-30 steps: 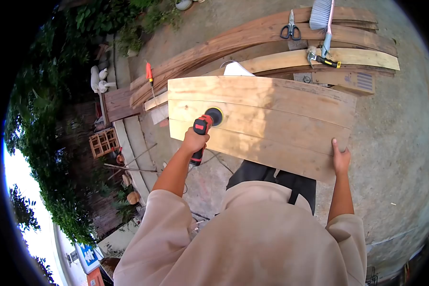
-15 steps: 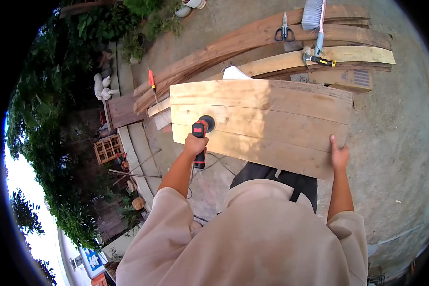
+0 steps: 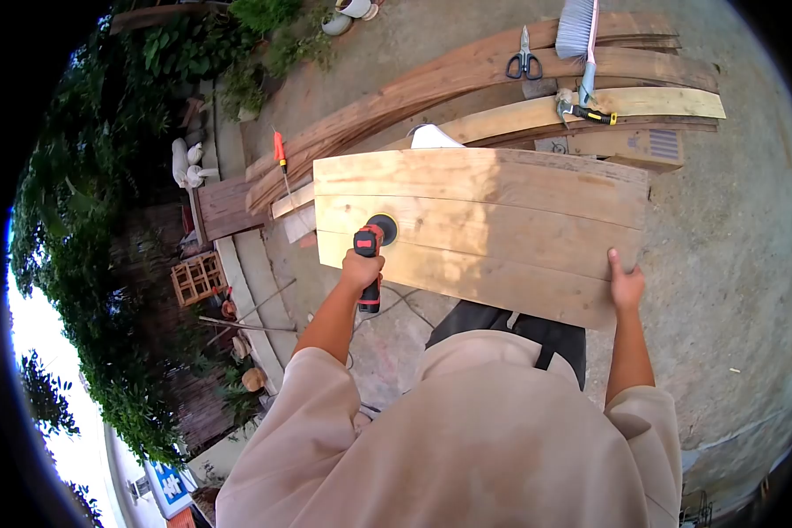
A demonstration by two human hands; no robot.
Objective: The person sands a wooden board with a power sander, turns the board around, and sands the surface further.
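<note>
A wide wooden panel (image 3: 519, 224) of joined boards lies in front of my body, sunlit on its left part and shaded on its right. My left hand (image 3: 362, 267) is wrapped round the grip of a red and black power sander (image 3: 368, 239). The sander's round pad rests on the left part of the panel. At the panel's right end, my right hand (image 3: 626, 280) holds the near edge, thumb on top; its other fingers are mostly hidden.
Long planks (image 3: 466, 75) lie beyond the panel, with scissors (image 3: 524, 62), a brush (image 3: 577, 35) and a hammer (image 3: 585, 112) on them. A red-handled screwdriver (image 3: 280, 151) is at the left. A cardboard box (image 3: 651, 147) and a wooden crate (image 3: 198, 278) stand farther out.
The sander and my left hand have moved slightly toward the panel's left end and nearer my body. The whole view has shifted a little. My right hand stays at the panel's edge.
</note>
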